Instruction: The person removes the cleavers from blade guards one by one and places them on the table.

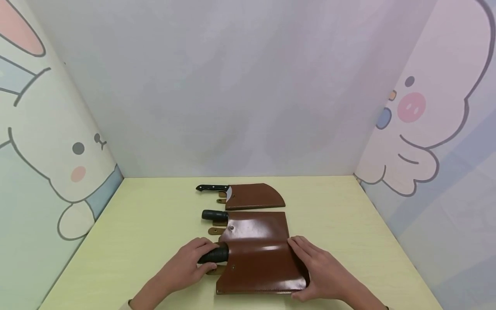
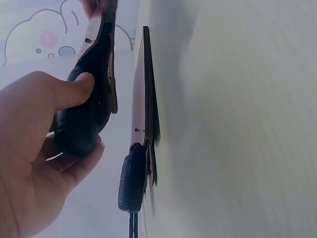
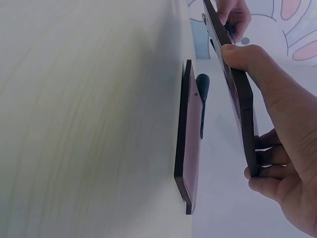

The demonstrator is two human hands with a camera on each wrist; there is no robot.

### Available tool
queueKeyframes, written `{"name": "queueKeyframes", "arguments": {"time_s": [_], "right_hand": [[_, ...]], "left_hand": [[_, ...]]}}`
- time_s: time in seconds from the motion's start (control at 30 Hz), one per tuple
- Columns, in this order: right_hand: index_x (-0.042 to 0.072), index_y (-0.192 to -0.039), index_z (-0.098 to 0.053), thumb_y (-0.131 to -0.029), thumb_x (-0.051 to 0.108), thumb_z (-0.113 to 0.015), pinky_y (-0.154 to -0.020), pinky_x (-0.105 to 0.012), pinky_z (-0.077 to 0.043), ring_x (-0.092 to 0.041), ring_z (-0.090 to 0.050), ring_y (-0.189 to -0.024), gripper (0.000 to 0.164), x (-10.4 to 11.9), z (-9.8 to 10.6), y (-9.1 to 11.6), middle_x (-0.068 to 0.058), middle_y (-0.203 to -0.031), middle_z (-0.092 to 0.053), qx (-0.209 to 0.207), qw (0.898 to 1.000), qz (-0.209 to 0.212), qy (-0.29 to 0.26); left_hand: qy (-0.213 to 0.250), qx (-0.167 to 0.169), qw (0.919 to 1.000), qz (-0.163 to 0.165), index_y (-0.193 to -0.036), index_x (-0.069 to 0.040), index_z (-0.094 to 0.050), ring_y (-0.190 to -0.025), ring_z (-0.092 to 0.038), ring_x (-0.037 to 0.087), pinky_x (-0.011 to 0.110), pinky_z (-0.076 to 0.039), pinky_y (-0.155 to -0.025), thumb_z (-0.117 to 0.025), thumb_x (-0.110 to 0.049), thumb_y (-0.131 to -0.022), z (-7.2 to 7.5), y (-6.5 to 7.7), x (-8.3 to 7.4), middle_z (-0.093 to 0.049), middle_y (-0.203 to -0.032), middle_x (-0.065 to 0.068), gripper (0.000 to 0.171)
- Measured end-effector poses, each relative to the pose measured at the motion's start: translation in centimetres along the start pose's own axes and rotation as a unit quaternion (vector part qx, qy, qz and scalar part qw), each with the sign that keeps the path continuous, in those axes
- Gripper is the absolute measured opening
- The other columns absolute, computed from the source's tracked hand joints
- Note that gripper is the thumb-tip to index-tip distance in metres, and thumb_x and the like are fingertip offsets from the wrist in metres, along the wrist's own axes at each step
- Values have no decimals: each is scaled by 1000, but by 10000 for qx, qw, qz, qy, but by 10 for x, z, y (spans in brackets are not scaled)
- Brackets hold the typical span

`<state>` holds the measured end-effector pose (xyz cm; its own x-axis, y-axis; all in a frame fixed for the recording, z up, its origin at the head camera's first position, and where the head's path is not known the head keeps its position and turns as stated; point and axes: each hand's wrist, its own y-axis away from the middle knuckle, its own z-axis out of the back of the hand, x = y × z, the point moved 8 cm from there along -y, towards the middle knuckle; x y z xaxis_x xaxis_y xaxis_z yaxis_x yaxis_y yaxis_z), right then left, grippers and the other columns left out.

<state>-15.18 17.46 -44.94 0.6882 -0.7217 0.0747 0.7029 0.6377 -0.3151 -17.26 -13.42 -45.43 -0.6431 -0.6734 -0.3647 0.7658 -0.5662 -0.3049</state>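
Nearest the person, a wide cleaver [image 1: 215, 255] sits in a brown leather sheath [image 1: 261, 269], its black handle sticking out to the left. My left hand [image 1: 190, 263] grips that handle, with the thumb and fingers curled round it in the left wrist view. At the far end my right hand [image 1: 323, 273] holds the sheath's edges between thumb and fingers. Both wrist views show the sheathed cleaver raised off the table. The blade is hidden inside the leather. Just behind it lies a second sheathed cleaver [image 1: 257, 224] with a black handle [image 2: 131, 181], untouched by either hand.
Farther back on the pale wooden table [image 1: 155, 215] lies a third sheathed knife [image 1: 253, 196], with a riveted black handle [image 1: 212, 187]. A plain wall [image 1: 240, 107] stands behind. Side walls with cartoon animals [image 1: 79, 172] flank the table.
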Motion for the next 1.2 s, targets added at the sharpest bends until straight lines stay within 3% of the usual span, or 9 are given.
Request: {"name": "queueKeyframes", "arguments": {"time_s": [0.3,0.77,0.9,1.2], "right_hand": [[1,-149,-48,-60,74,-86,-89,-44,-58,-32,-57,-132,121,1,0,-2,-15,-150,-53,-14,10000,70,-51],[0,-148,-49,-63,76,-82,-90,-41,-58,-30,-58,-131,119,-3,2,-2,-13,-148,-53,-168,9997,174,-71],[0,-147,-50,-63,76,-83,-89,-42,-58,-29,-58,-130,118,-6,3,-1,-12,-148,-53,-145,9997,134,-123],[0,-148,-50,-57,70,-89,-90,-42,-58,-30,-59,-130,121,-9,7,-1,-13,-148,-54,-300,9993,163,-174]], "left_hand": [[-20,116,9999,43,-118,-13,-73,-97,-64,10,34,-56,-79,-82,-26,-89,2,0,0,-72,-110,-4,33],[-36,426,9980,461,-124,-7,-71,-105,-71,22,42,-58,-86,-79,-24,-92,10,-2,4,-75,-115,5,37],[-102,391,9975,587,-123,-6,-71,-107,-71,23,43,-57,-88,-80,-22,-90,12,-2,6,-74,-118,7,37],[-230,5,9985,494,-120,-5,-72,-104,-72,24,42,-58,-86,-81,-21,-89,19,2,11,-75,-116,7,36]]}}
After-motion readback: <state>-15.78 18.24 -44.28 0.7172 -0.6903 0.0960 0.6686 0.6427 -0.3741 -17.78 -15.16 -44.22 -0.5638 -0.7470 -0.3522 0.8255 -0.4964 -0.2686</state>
